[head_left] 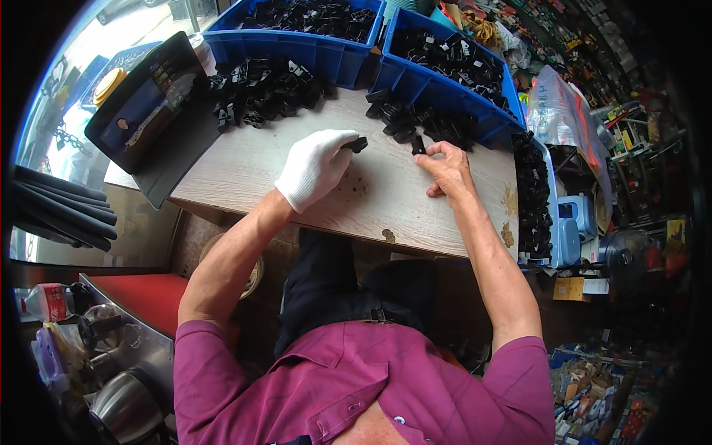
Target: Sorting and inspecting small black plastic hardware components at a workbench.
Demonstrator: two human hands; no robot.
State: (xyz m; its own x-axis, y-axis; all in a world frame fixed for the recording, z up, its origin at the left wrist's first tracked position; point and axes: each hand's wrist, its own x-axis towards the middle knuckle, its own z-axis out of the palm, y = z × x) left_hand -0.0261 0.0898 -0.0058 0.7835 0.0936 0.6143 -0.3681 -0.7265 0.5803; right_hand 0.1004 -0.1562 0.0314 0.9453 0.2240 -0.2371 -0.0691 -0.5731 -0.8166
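My left hand (315, 167), in a white knitted glove, is closed on a small black plastic part (357, 144) that sticks out past the thumb and forefinger. To its right, my bare right hand (449, 170) pinches another small black piece (418, 146) between thumb and fingertips, just in front of a heap of black parts (437, 124). A second heap of similar black parts (263, 90) lies beyond my left hand. Both hands are over the pale wooden table (245, 167), apart from each other. The exact kind of the parts is too small to make out.
Two blue bins (297, 52) (437, 85) full of black parts stand along the far side. A propped tablet (152, 104) occupies the left end. Off the right edge is a light-blue container (552, 193) with more black parts. A metal kettle (126, 408) sits lower left.
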